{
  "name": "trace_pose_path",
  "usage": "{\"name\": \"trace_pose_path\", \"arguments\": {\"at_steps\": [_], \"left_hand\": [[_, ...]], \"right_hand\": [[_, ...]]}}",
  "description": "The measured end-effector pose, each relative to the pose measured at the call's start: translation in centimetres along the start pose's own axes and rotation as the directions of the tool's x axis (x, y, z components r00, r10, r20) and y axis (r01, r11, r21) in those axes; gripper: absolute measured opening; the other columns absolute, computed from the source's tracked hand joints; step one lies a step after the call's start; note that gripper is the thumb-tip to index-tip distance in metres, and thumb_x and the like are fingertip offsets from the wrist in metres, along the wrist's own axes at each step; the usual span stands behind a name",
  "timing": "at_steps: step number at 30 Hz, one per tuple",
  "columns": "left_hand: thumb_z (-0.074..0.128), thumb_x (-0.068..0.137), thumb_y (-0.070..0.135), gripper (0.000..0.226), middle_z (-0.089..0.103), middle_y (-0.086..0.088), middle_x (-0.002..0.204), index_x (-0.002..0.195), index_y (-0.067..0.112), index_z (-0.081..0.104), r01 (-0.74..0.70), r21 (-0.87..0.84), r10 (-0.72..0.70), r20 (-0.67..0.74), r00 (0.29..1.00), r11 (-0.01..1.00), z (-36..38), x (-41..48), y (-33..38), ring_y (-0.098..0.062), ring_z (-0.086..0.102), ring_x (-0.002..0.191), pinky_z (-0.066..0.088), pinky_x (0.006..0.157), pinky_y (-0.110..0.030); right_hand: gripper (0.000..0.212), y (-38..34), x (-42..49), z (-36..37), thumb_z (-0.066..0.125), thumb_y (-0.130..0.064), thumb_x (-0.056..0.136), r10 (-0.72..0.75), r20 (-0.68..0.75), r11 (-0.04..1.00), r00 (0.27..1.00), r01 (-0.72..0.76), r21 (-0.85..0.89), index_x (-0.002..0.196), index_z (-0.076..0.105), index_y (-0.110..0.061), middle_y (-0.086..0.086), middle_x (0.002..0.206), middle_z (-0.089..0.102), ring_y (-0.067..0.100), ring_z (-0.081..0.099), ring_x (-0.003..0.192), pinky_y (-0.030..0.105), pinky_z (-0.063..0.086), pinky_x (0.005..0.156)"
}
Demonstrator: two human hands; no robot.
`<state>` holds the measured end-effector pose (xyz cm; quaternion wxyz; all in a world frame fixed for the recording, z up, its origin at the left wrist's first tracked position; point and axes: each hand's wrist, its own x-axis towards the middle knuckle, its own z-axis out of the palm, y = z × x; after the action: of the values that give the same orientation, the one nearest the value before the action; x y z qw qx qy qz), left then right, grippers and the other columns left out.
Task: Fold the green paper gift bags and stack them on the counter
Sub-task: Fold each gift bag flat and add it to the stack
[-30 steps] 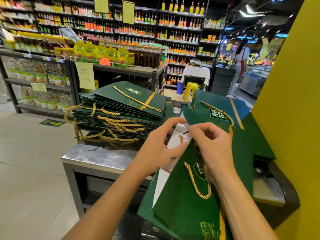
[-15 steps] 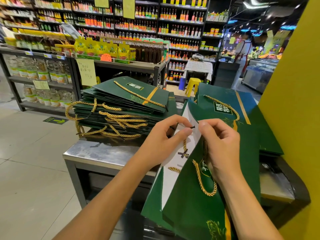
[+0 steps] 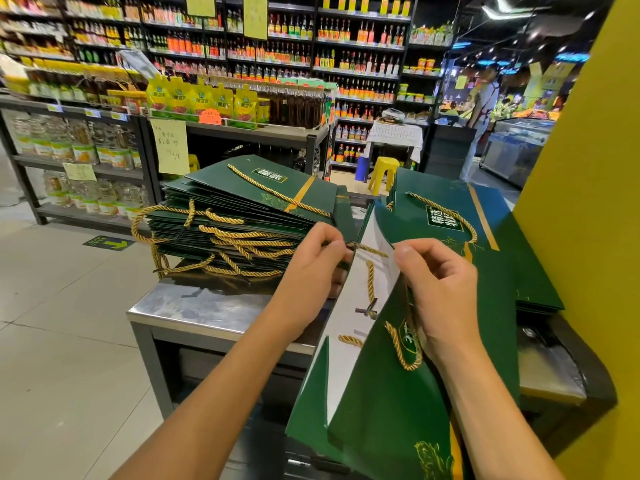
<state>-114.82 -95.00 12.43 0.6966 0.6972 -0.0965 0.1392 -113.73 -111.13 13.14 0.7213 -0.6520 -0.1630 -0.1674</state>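
Shop aisle. Steel-topped table (image 3: 207, 306) on a pale tiled floor (image 3: 69, 341), yellow pillar (image 3: 581, 202) hard against its right side. Behind it are long shelves (image 3: 242, 46) of bottles, jars and pouches.

Counts:
- Two piles of flat green bags on the table. The left pile (image 3: 242, 216) is tall, with gold handles spilling off its near edge. The right pile (image 3: 502, 254) is lower and lies beside the pillar.
- One bag (image 3: 381, 410) in hand, over the table's near edge between the piles. Its mouth is up and its white inside shows.
- One yellow stool (image 3: 382, 171) and one person (image 3: 485, 98), both far back.

Grip:
- Left hand (image 3: 311, 271): grip closed, pinching the gold cord (image 3: 367, 249) at the bag's top edge.
- Right hand (image 3: 440, 292): grip closed, fingers curled on the bag's upper edge. It probably has the cord end too, but its fingers cover that spot.

Hidden or unclear:
- Bags per pile: edges too thin to count.
- The held bag's bottom runs off the frame.
- The table's right end is under the right pile and in shadow.
- Shelf labels are blurred.
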Motion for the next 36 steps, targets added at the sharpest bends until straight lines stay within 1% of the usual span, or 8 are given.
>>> {"name": "trace_pose_path", "arguments": {"at_steps": [5, 8, 11, 16, 20, 24, 29, 36], "left_hand": [[0.044, 0.106, 0.016, 0.016, 0.062, -0.005, 0.086, 0.091, 0.017, 0.048, 0.091, -0.184, -0.092, 0.008, 0.996, 0.979, -0.1, 0.3, -0.2, -0.024, 0.05, 0.07, 0.04, 0.057, -0.034], [0.05, 0.103, 0.012, 0.008, 0.062, 0.001, 0.079, 0.095, 0.015, 0.052, 0.068, -0.203, -0.061, 0.043, 0.997, 0.977, -0.1, 0.0, 0.3, -0.014, 0.06, 0.065, 0.049, 0.056, -0.026], [0.059, 0.097, 0.0, 0.015, 0.063, 0.002, 0.077, 0.107, 0.008, 0.051, 0.069, -0.159, -0.061, 0.051, 0.997, 0.985, -0.1, 0.0, 0.2, -0.004, 0.06, 0.056, 0.049, 0.052, -0.017], [0.066, 0.092, -0.006, 0.036, 0.069, -0.003, 0.098, 0.12, 0.01, 0.05, 0.118, -0.143, -0.108, 0.073, 0.991, 0.983, -0.3, 0.2, -0.2, -0.015, 0.069, 0.08, 0.058, 0.067, -0.028], [0.067, 0.091, -0.006, 0.035, 0.072, -0.011, 0.107, 0.115, 0.009, 0.048, 0.094, -0.116, -0.093, 0.015, 0.996, 0.989, -0.3, 0.2, -0.4, -0.024, 0.072, 0.089, 0.061, 0.075, -0.037], [0.069, 0.091, -0.004, 0.034, 0.071, -0.013, 0.11, 0.115, 0.008, 0.048, 0.087, -0.089, -0.091, -0.034, 0.995, 0.992, -0.5, 0.1, -0.5, -0.026, 0.073, 0.092, 0.061, 0.075, -0.036], [0.076, 0.088, 0.004, 0.031, 0.074, -0.012, 0.105, 0.111, 0.011, 0.056, 0.1, -0.043, -0.105, -0.122, 0.987, 0.994, -0.4, 0.0, -0.5, -0.034, 0.073, 0.096, 0.06, 0.088, -0.048], [0.082, 0.084, 0.019, 0.015, 0.077, -0.005, 0.075, 0.093, 0.01, 0.073, 0.12, 0.179, -0.082, -0.206, 0.975, 0.976, 0.1, -0.8, 0.4, -0.016, 0.075, 0.073, 0.058, 0.066, -0.026]], "right_hand": [[0.007, -0.1, 0.1, 0.7, 0.075, -0.012, 0.087, -0.08, 0.032, 0.983, 0.996, 0.084, -0.163, 0.082, 0.073, -0.017, -0.005, 0.073, 0.068, 0.004, 0.054, 0.065, 0.015, 0.045, 0.059], [0.003, 0.3, -0.2, 1.7, 0.076, -0.023, 0.083, -0.182, 0.069, 0.907, 0.981, 0.194, -0.373, 0.083, 0.073, -0.023, -0.004, 0.08, 0.065, 0.008, 0.053, 0.067, 0.018, 0.045, 0.062], [0.011, 0.8, 0.1, 1.7, 0.073, -0.016, 0.084, -0.213, 0.102, 0.852, 0.972, 0.236, -0.467, 0.089, 0.073, -0.026, -0.009, 0.086, 0.063, 0.011, 0.057, 0.074, 0.019, 0.047, 0.067], [0.031, 0.4, 0.5, 0.3, 0.065, 0.002, 0.087, -0.163, 0.234, 0.811, 0.958, 0.265, -0.522, 0.103, 0.077, -0.021, -0.011, 0.099, 0.064, 0.007, 0.06, 0.085, 0.011, 0.045, 0.076], [0.029, -0.4, 0.6, -2.4, 0.077, -0.008, 0.084, -0.184, 0.226, 0.729, 0.957, 0.287, -0.622, 0.109, 0.075, -0.023, -0.012, 0.099, 0.064, 0.003, 0.059, 0.087, 0.008, 0.043, 0.076], [0.026, -1.0, -0.2, -6.4, 0.083, -0.02, 0.081, -0.164, 0.04, 0.628, 0.986, 0.136, -0.766, 0.105, 0.073, -0.021, -0.006, 0.095, 0.063, 0.003, 0.055, 0.079, 0.022, 0.046, 0.075], [0.042, -0.8, -2.5, -10.0, 0.074, -0.055, 0.084, -0.043, -0.242, 0.505, 0.969, -0.187, -0.842, 0.109, 0.063, -0.024, -0.007, 0.083, 0.058, 0.016, 0.059, 0.082, 0.036, 0.053, 0.066], [0.046, -1.2, -4.1, -10.6, 0.061, -0.068, 0.087, 0.015, -0.305, 0.391, 0.952, -0.287, -0.874, 0.082, 0.056, -0.023, -0.011, 0.069, 0.059, 0.019, 0.056, 0.075, 0.038, 0.048, 0.078]]}}
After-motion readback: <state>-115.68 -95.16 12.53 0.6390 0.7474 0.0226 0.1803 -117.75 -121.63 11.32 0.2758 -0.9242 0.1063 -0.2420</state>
